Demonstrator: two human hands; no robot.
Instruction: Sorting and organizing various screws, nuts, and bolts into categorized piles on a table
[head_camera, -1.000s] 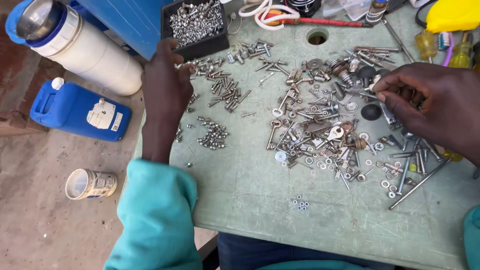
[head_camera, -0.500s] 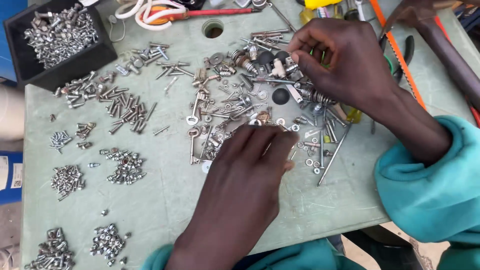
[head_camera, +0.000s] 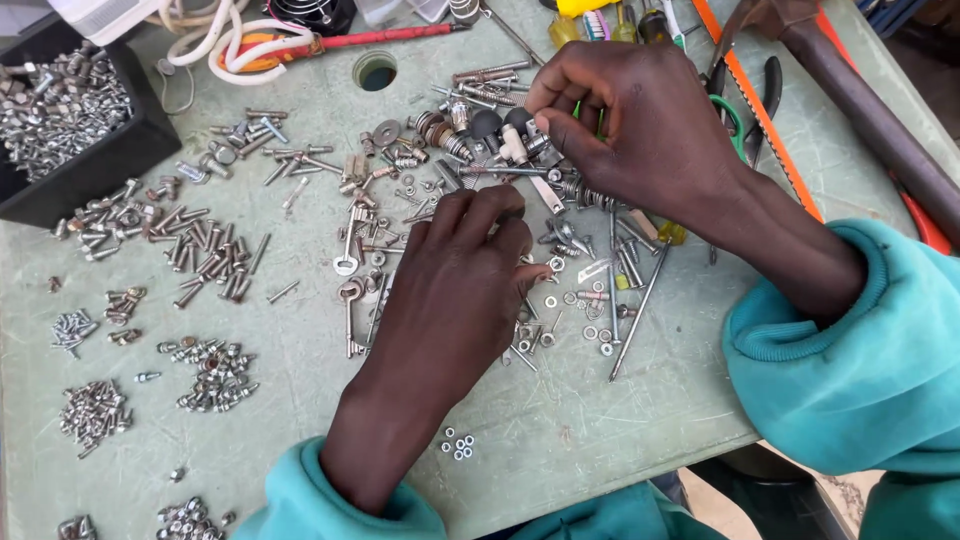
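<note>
A mixed pile of bolts, screws, washers and keys (head_camera: 400, 190) is spread over the middle of a green table (head_camera: 300, 430). My left hand (head_camera: 450, 300) lies palm down on the pile, fingertips resting among the pieces, gripping nothing that I can see. My right hand (head_camera: 640, 130) is at the far side of the pile, thumb and forefinger pinched on a small metal piece (head_camera: 540, 125) next to two dark round knobs (head_camera: 500, 122). Both wrists wear teal sleeves.
Sorted heaps lie to the left: long bolts (head_camera: 205, 250), nuts (head_camera: 215, 370), small screws (head_camera: 92, 410). A black tray of screws (head_camera: 70, 110) stands far left. A few tiny nuts (head_camera: 457, 446) lie near the front edge. An orange hacksaw (head_camera: 760, 110), pliers and a white cable (head_camera: 215, 40) line the back.
My left hand came from the sorted heaps on the left across to the central pile and settled on it. My right hand stayed at the pile's far side, fingers closing together.
</note>
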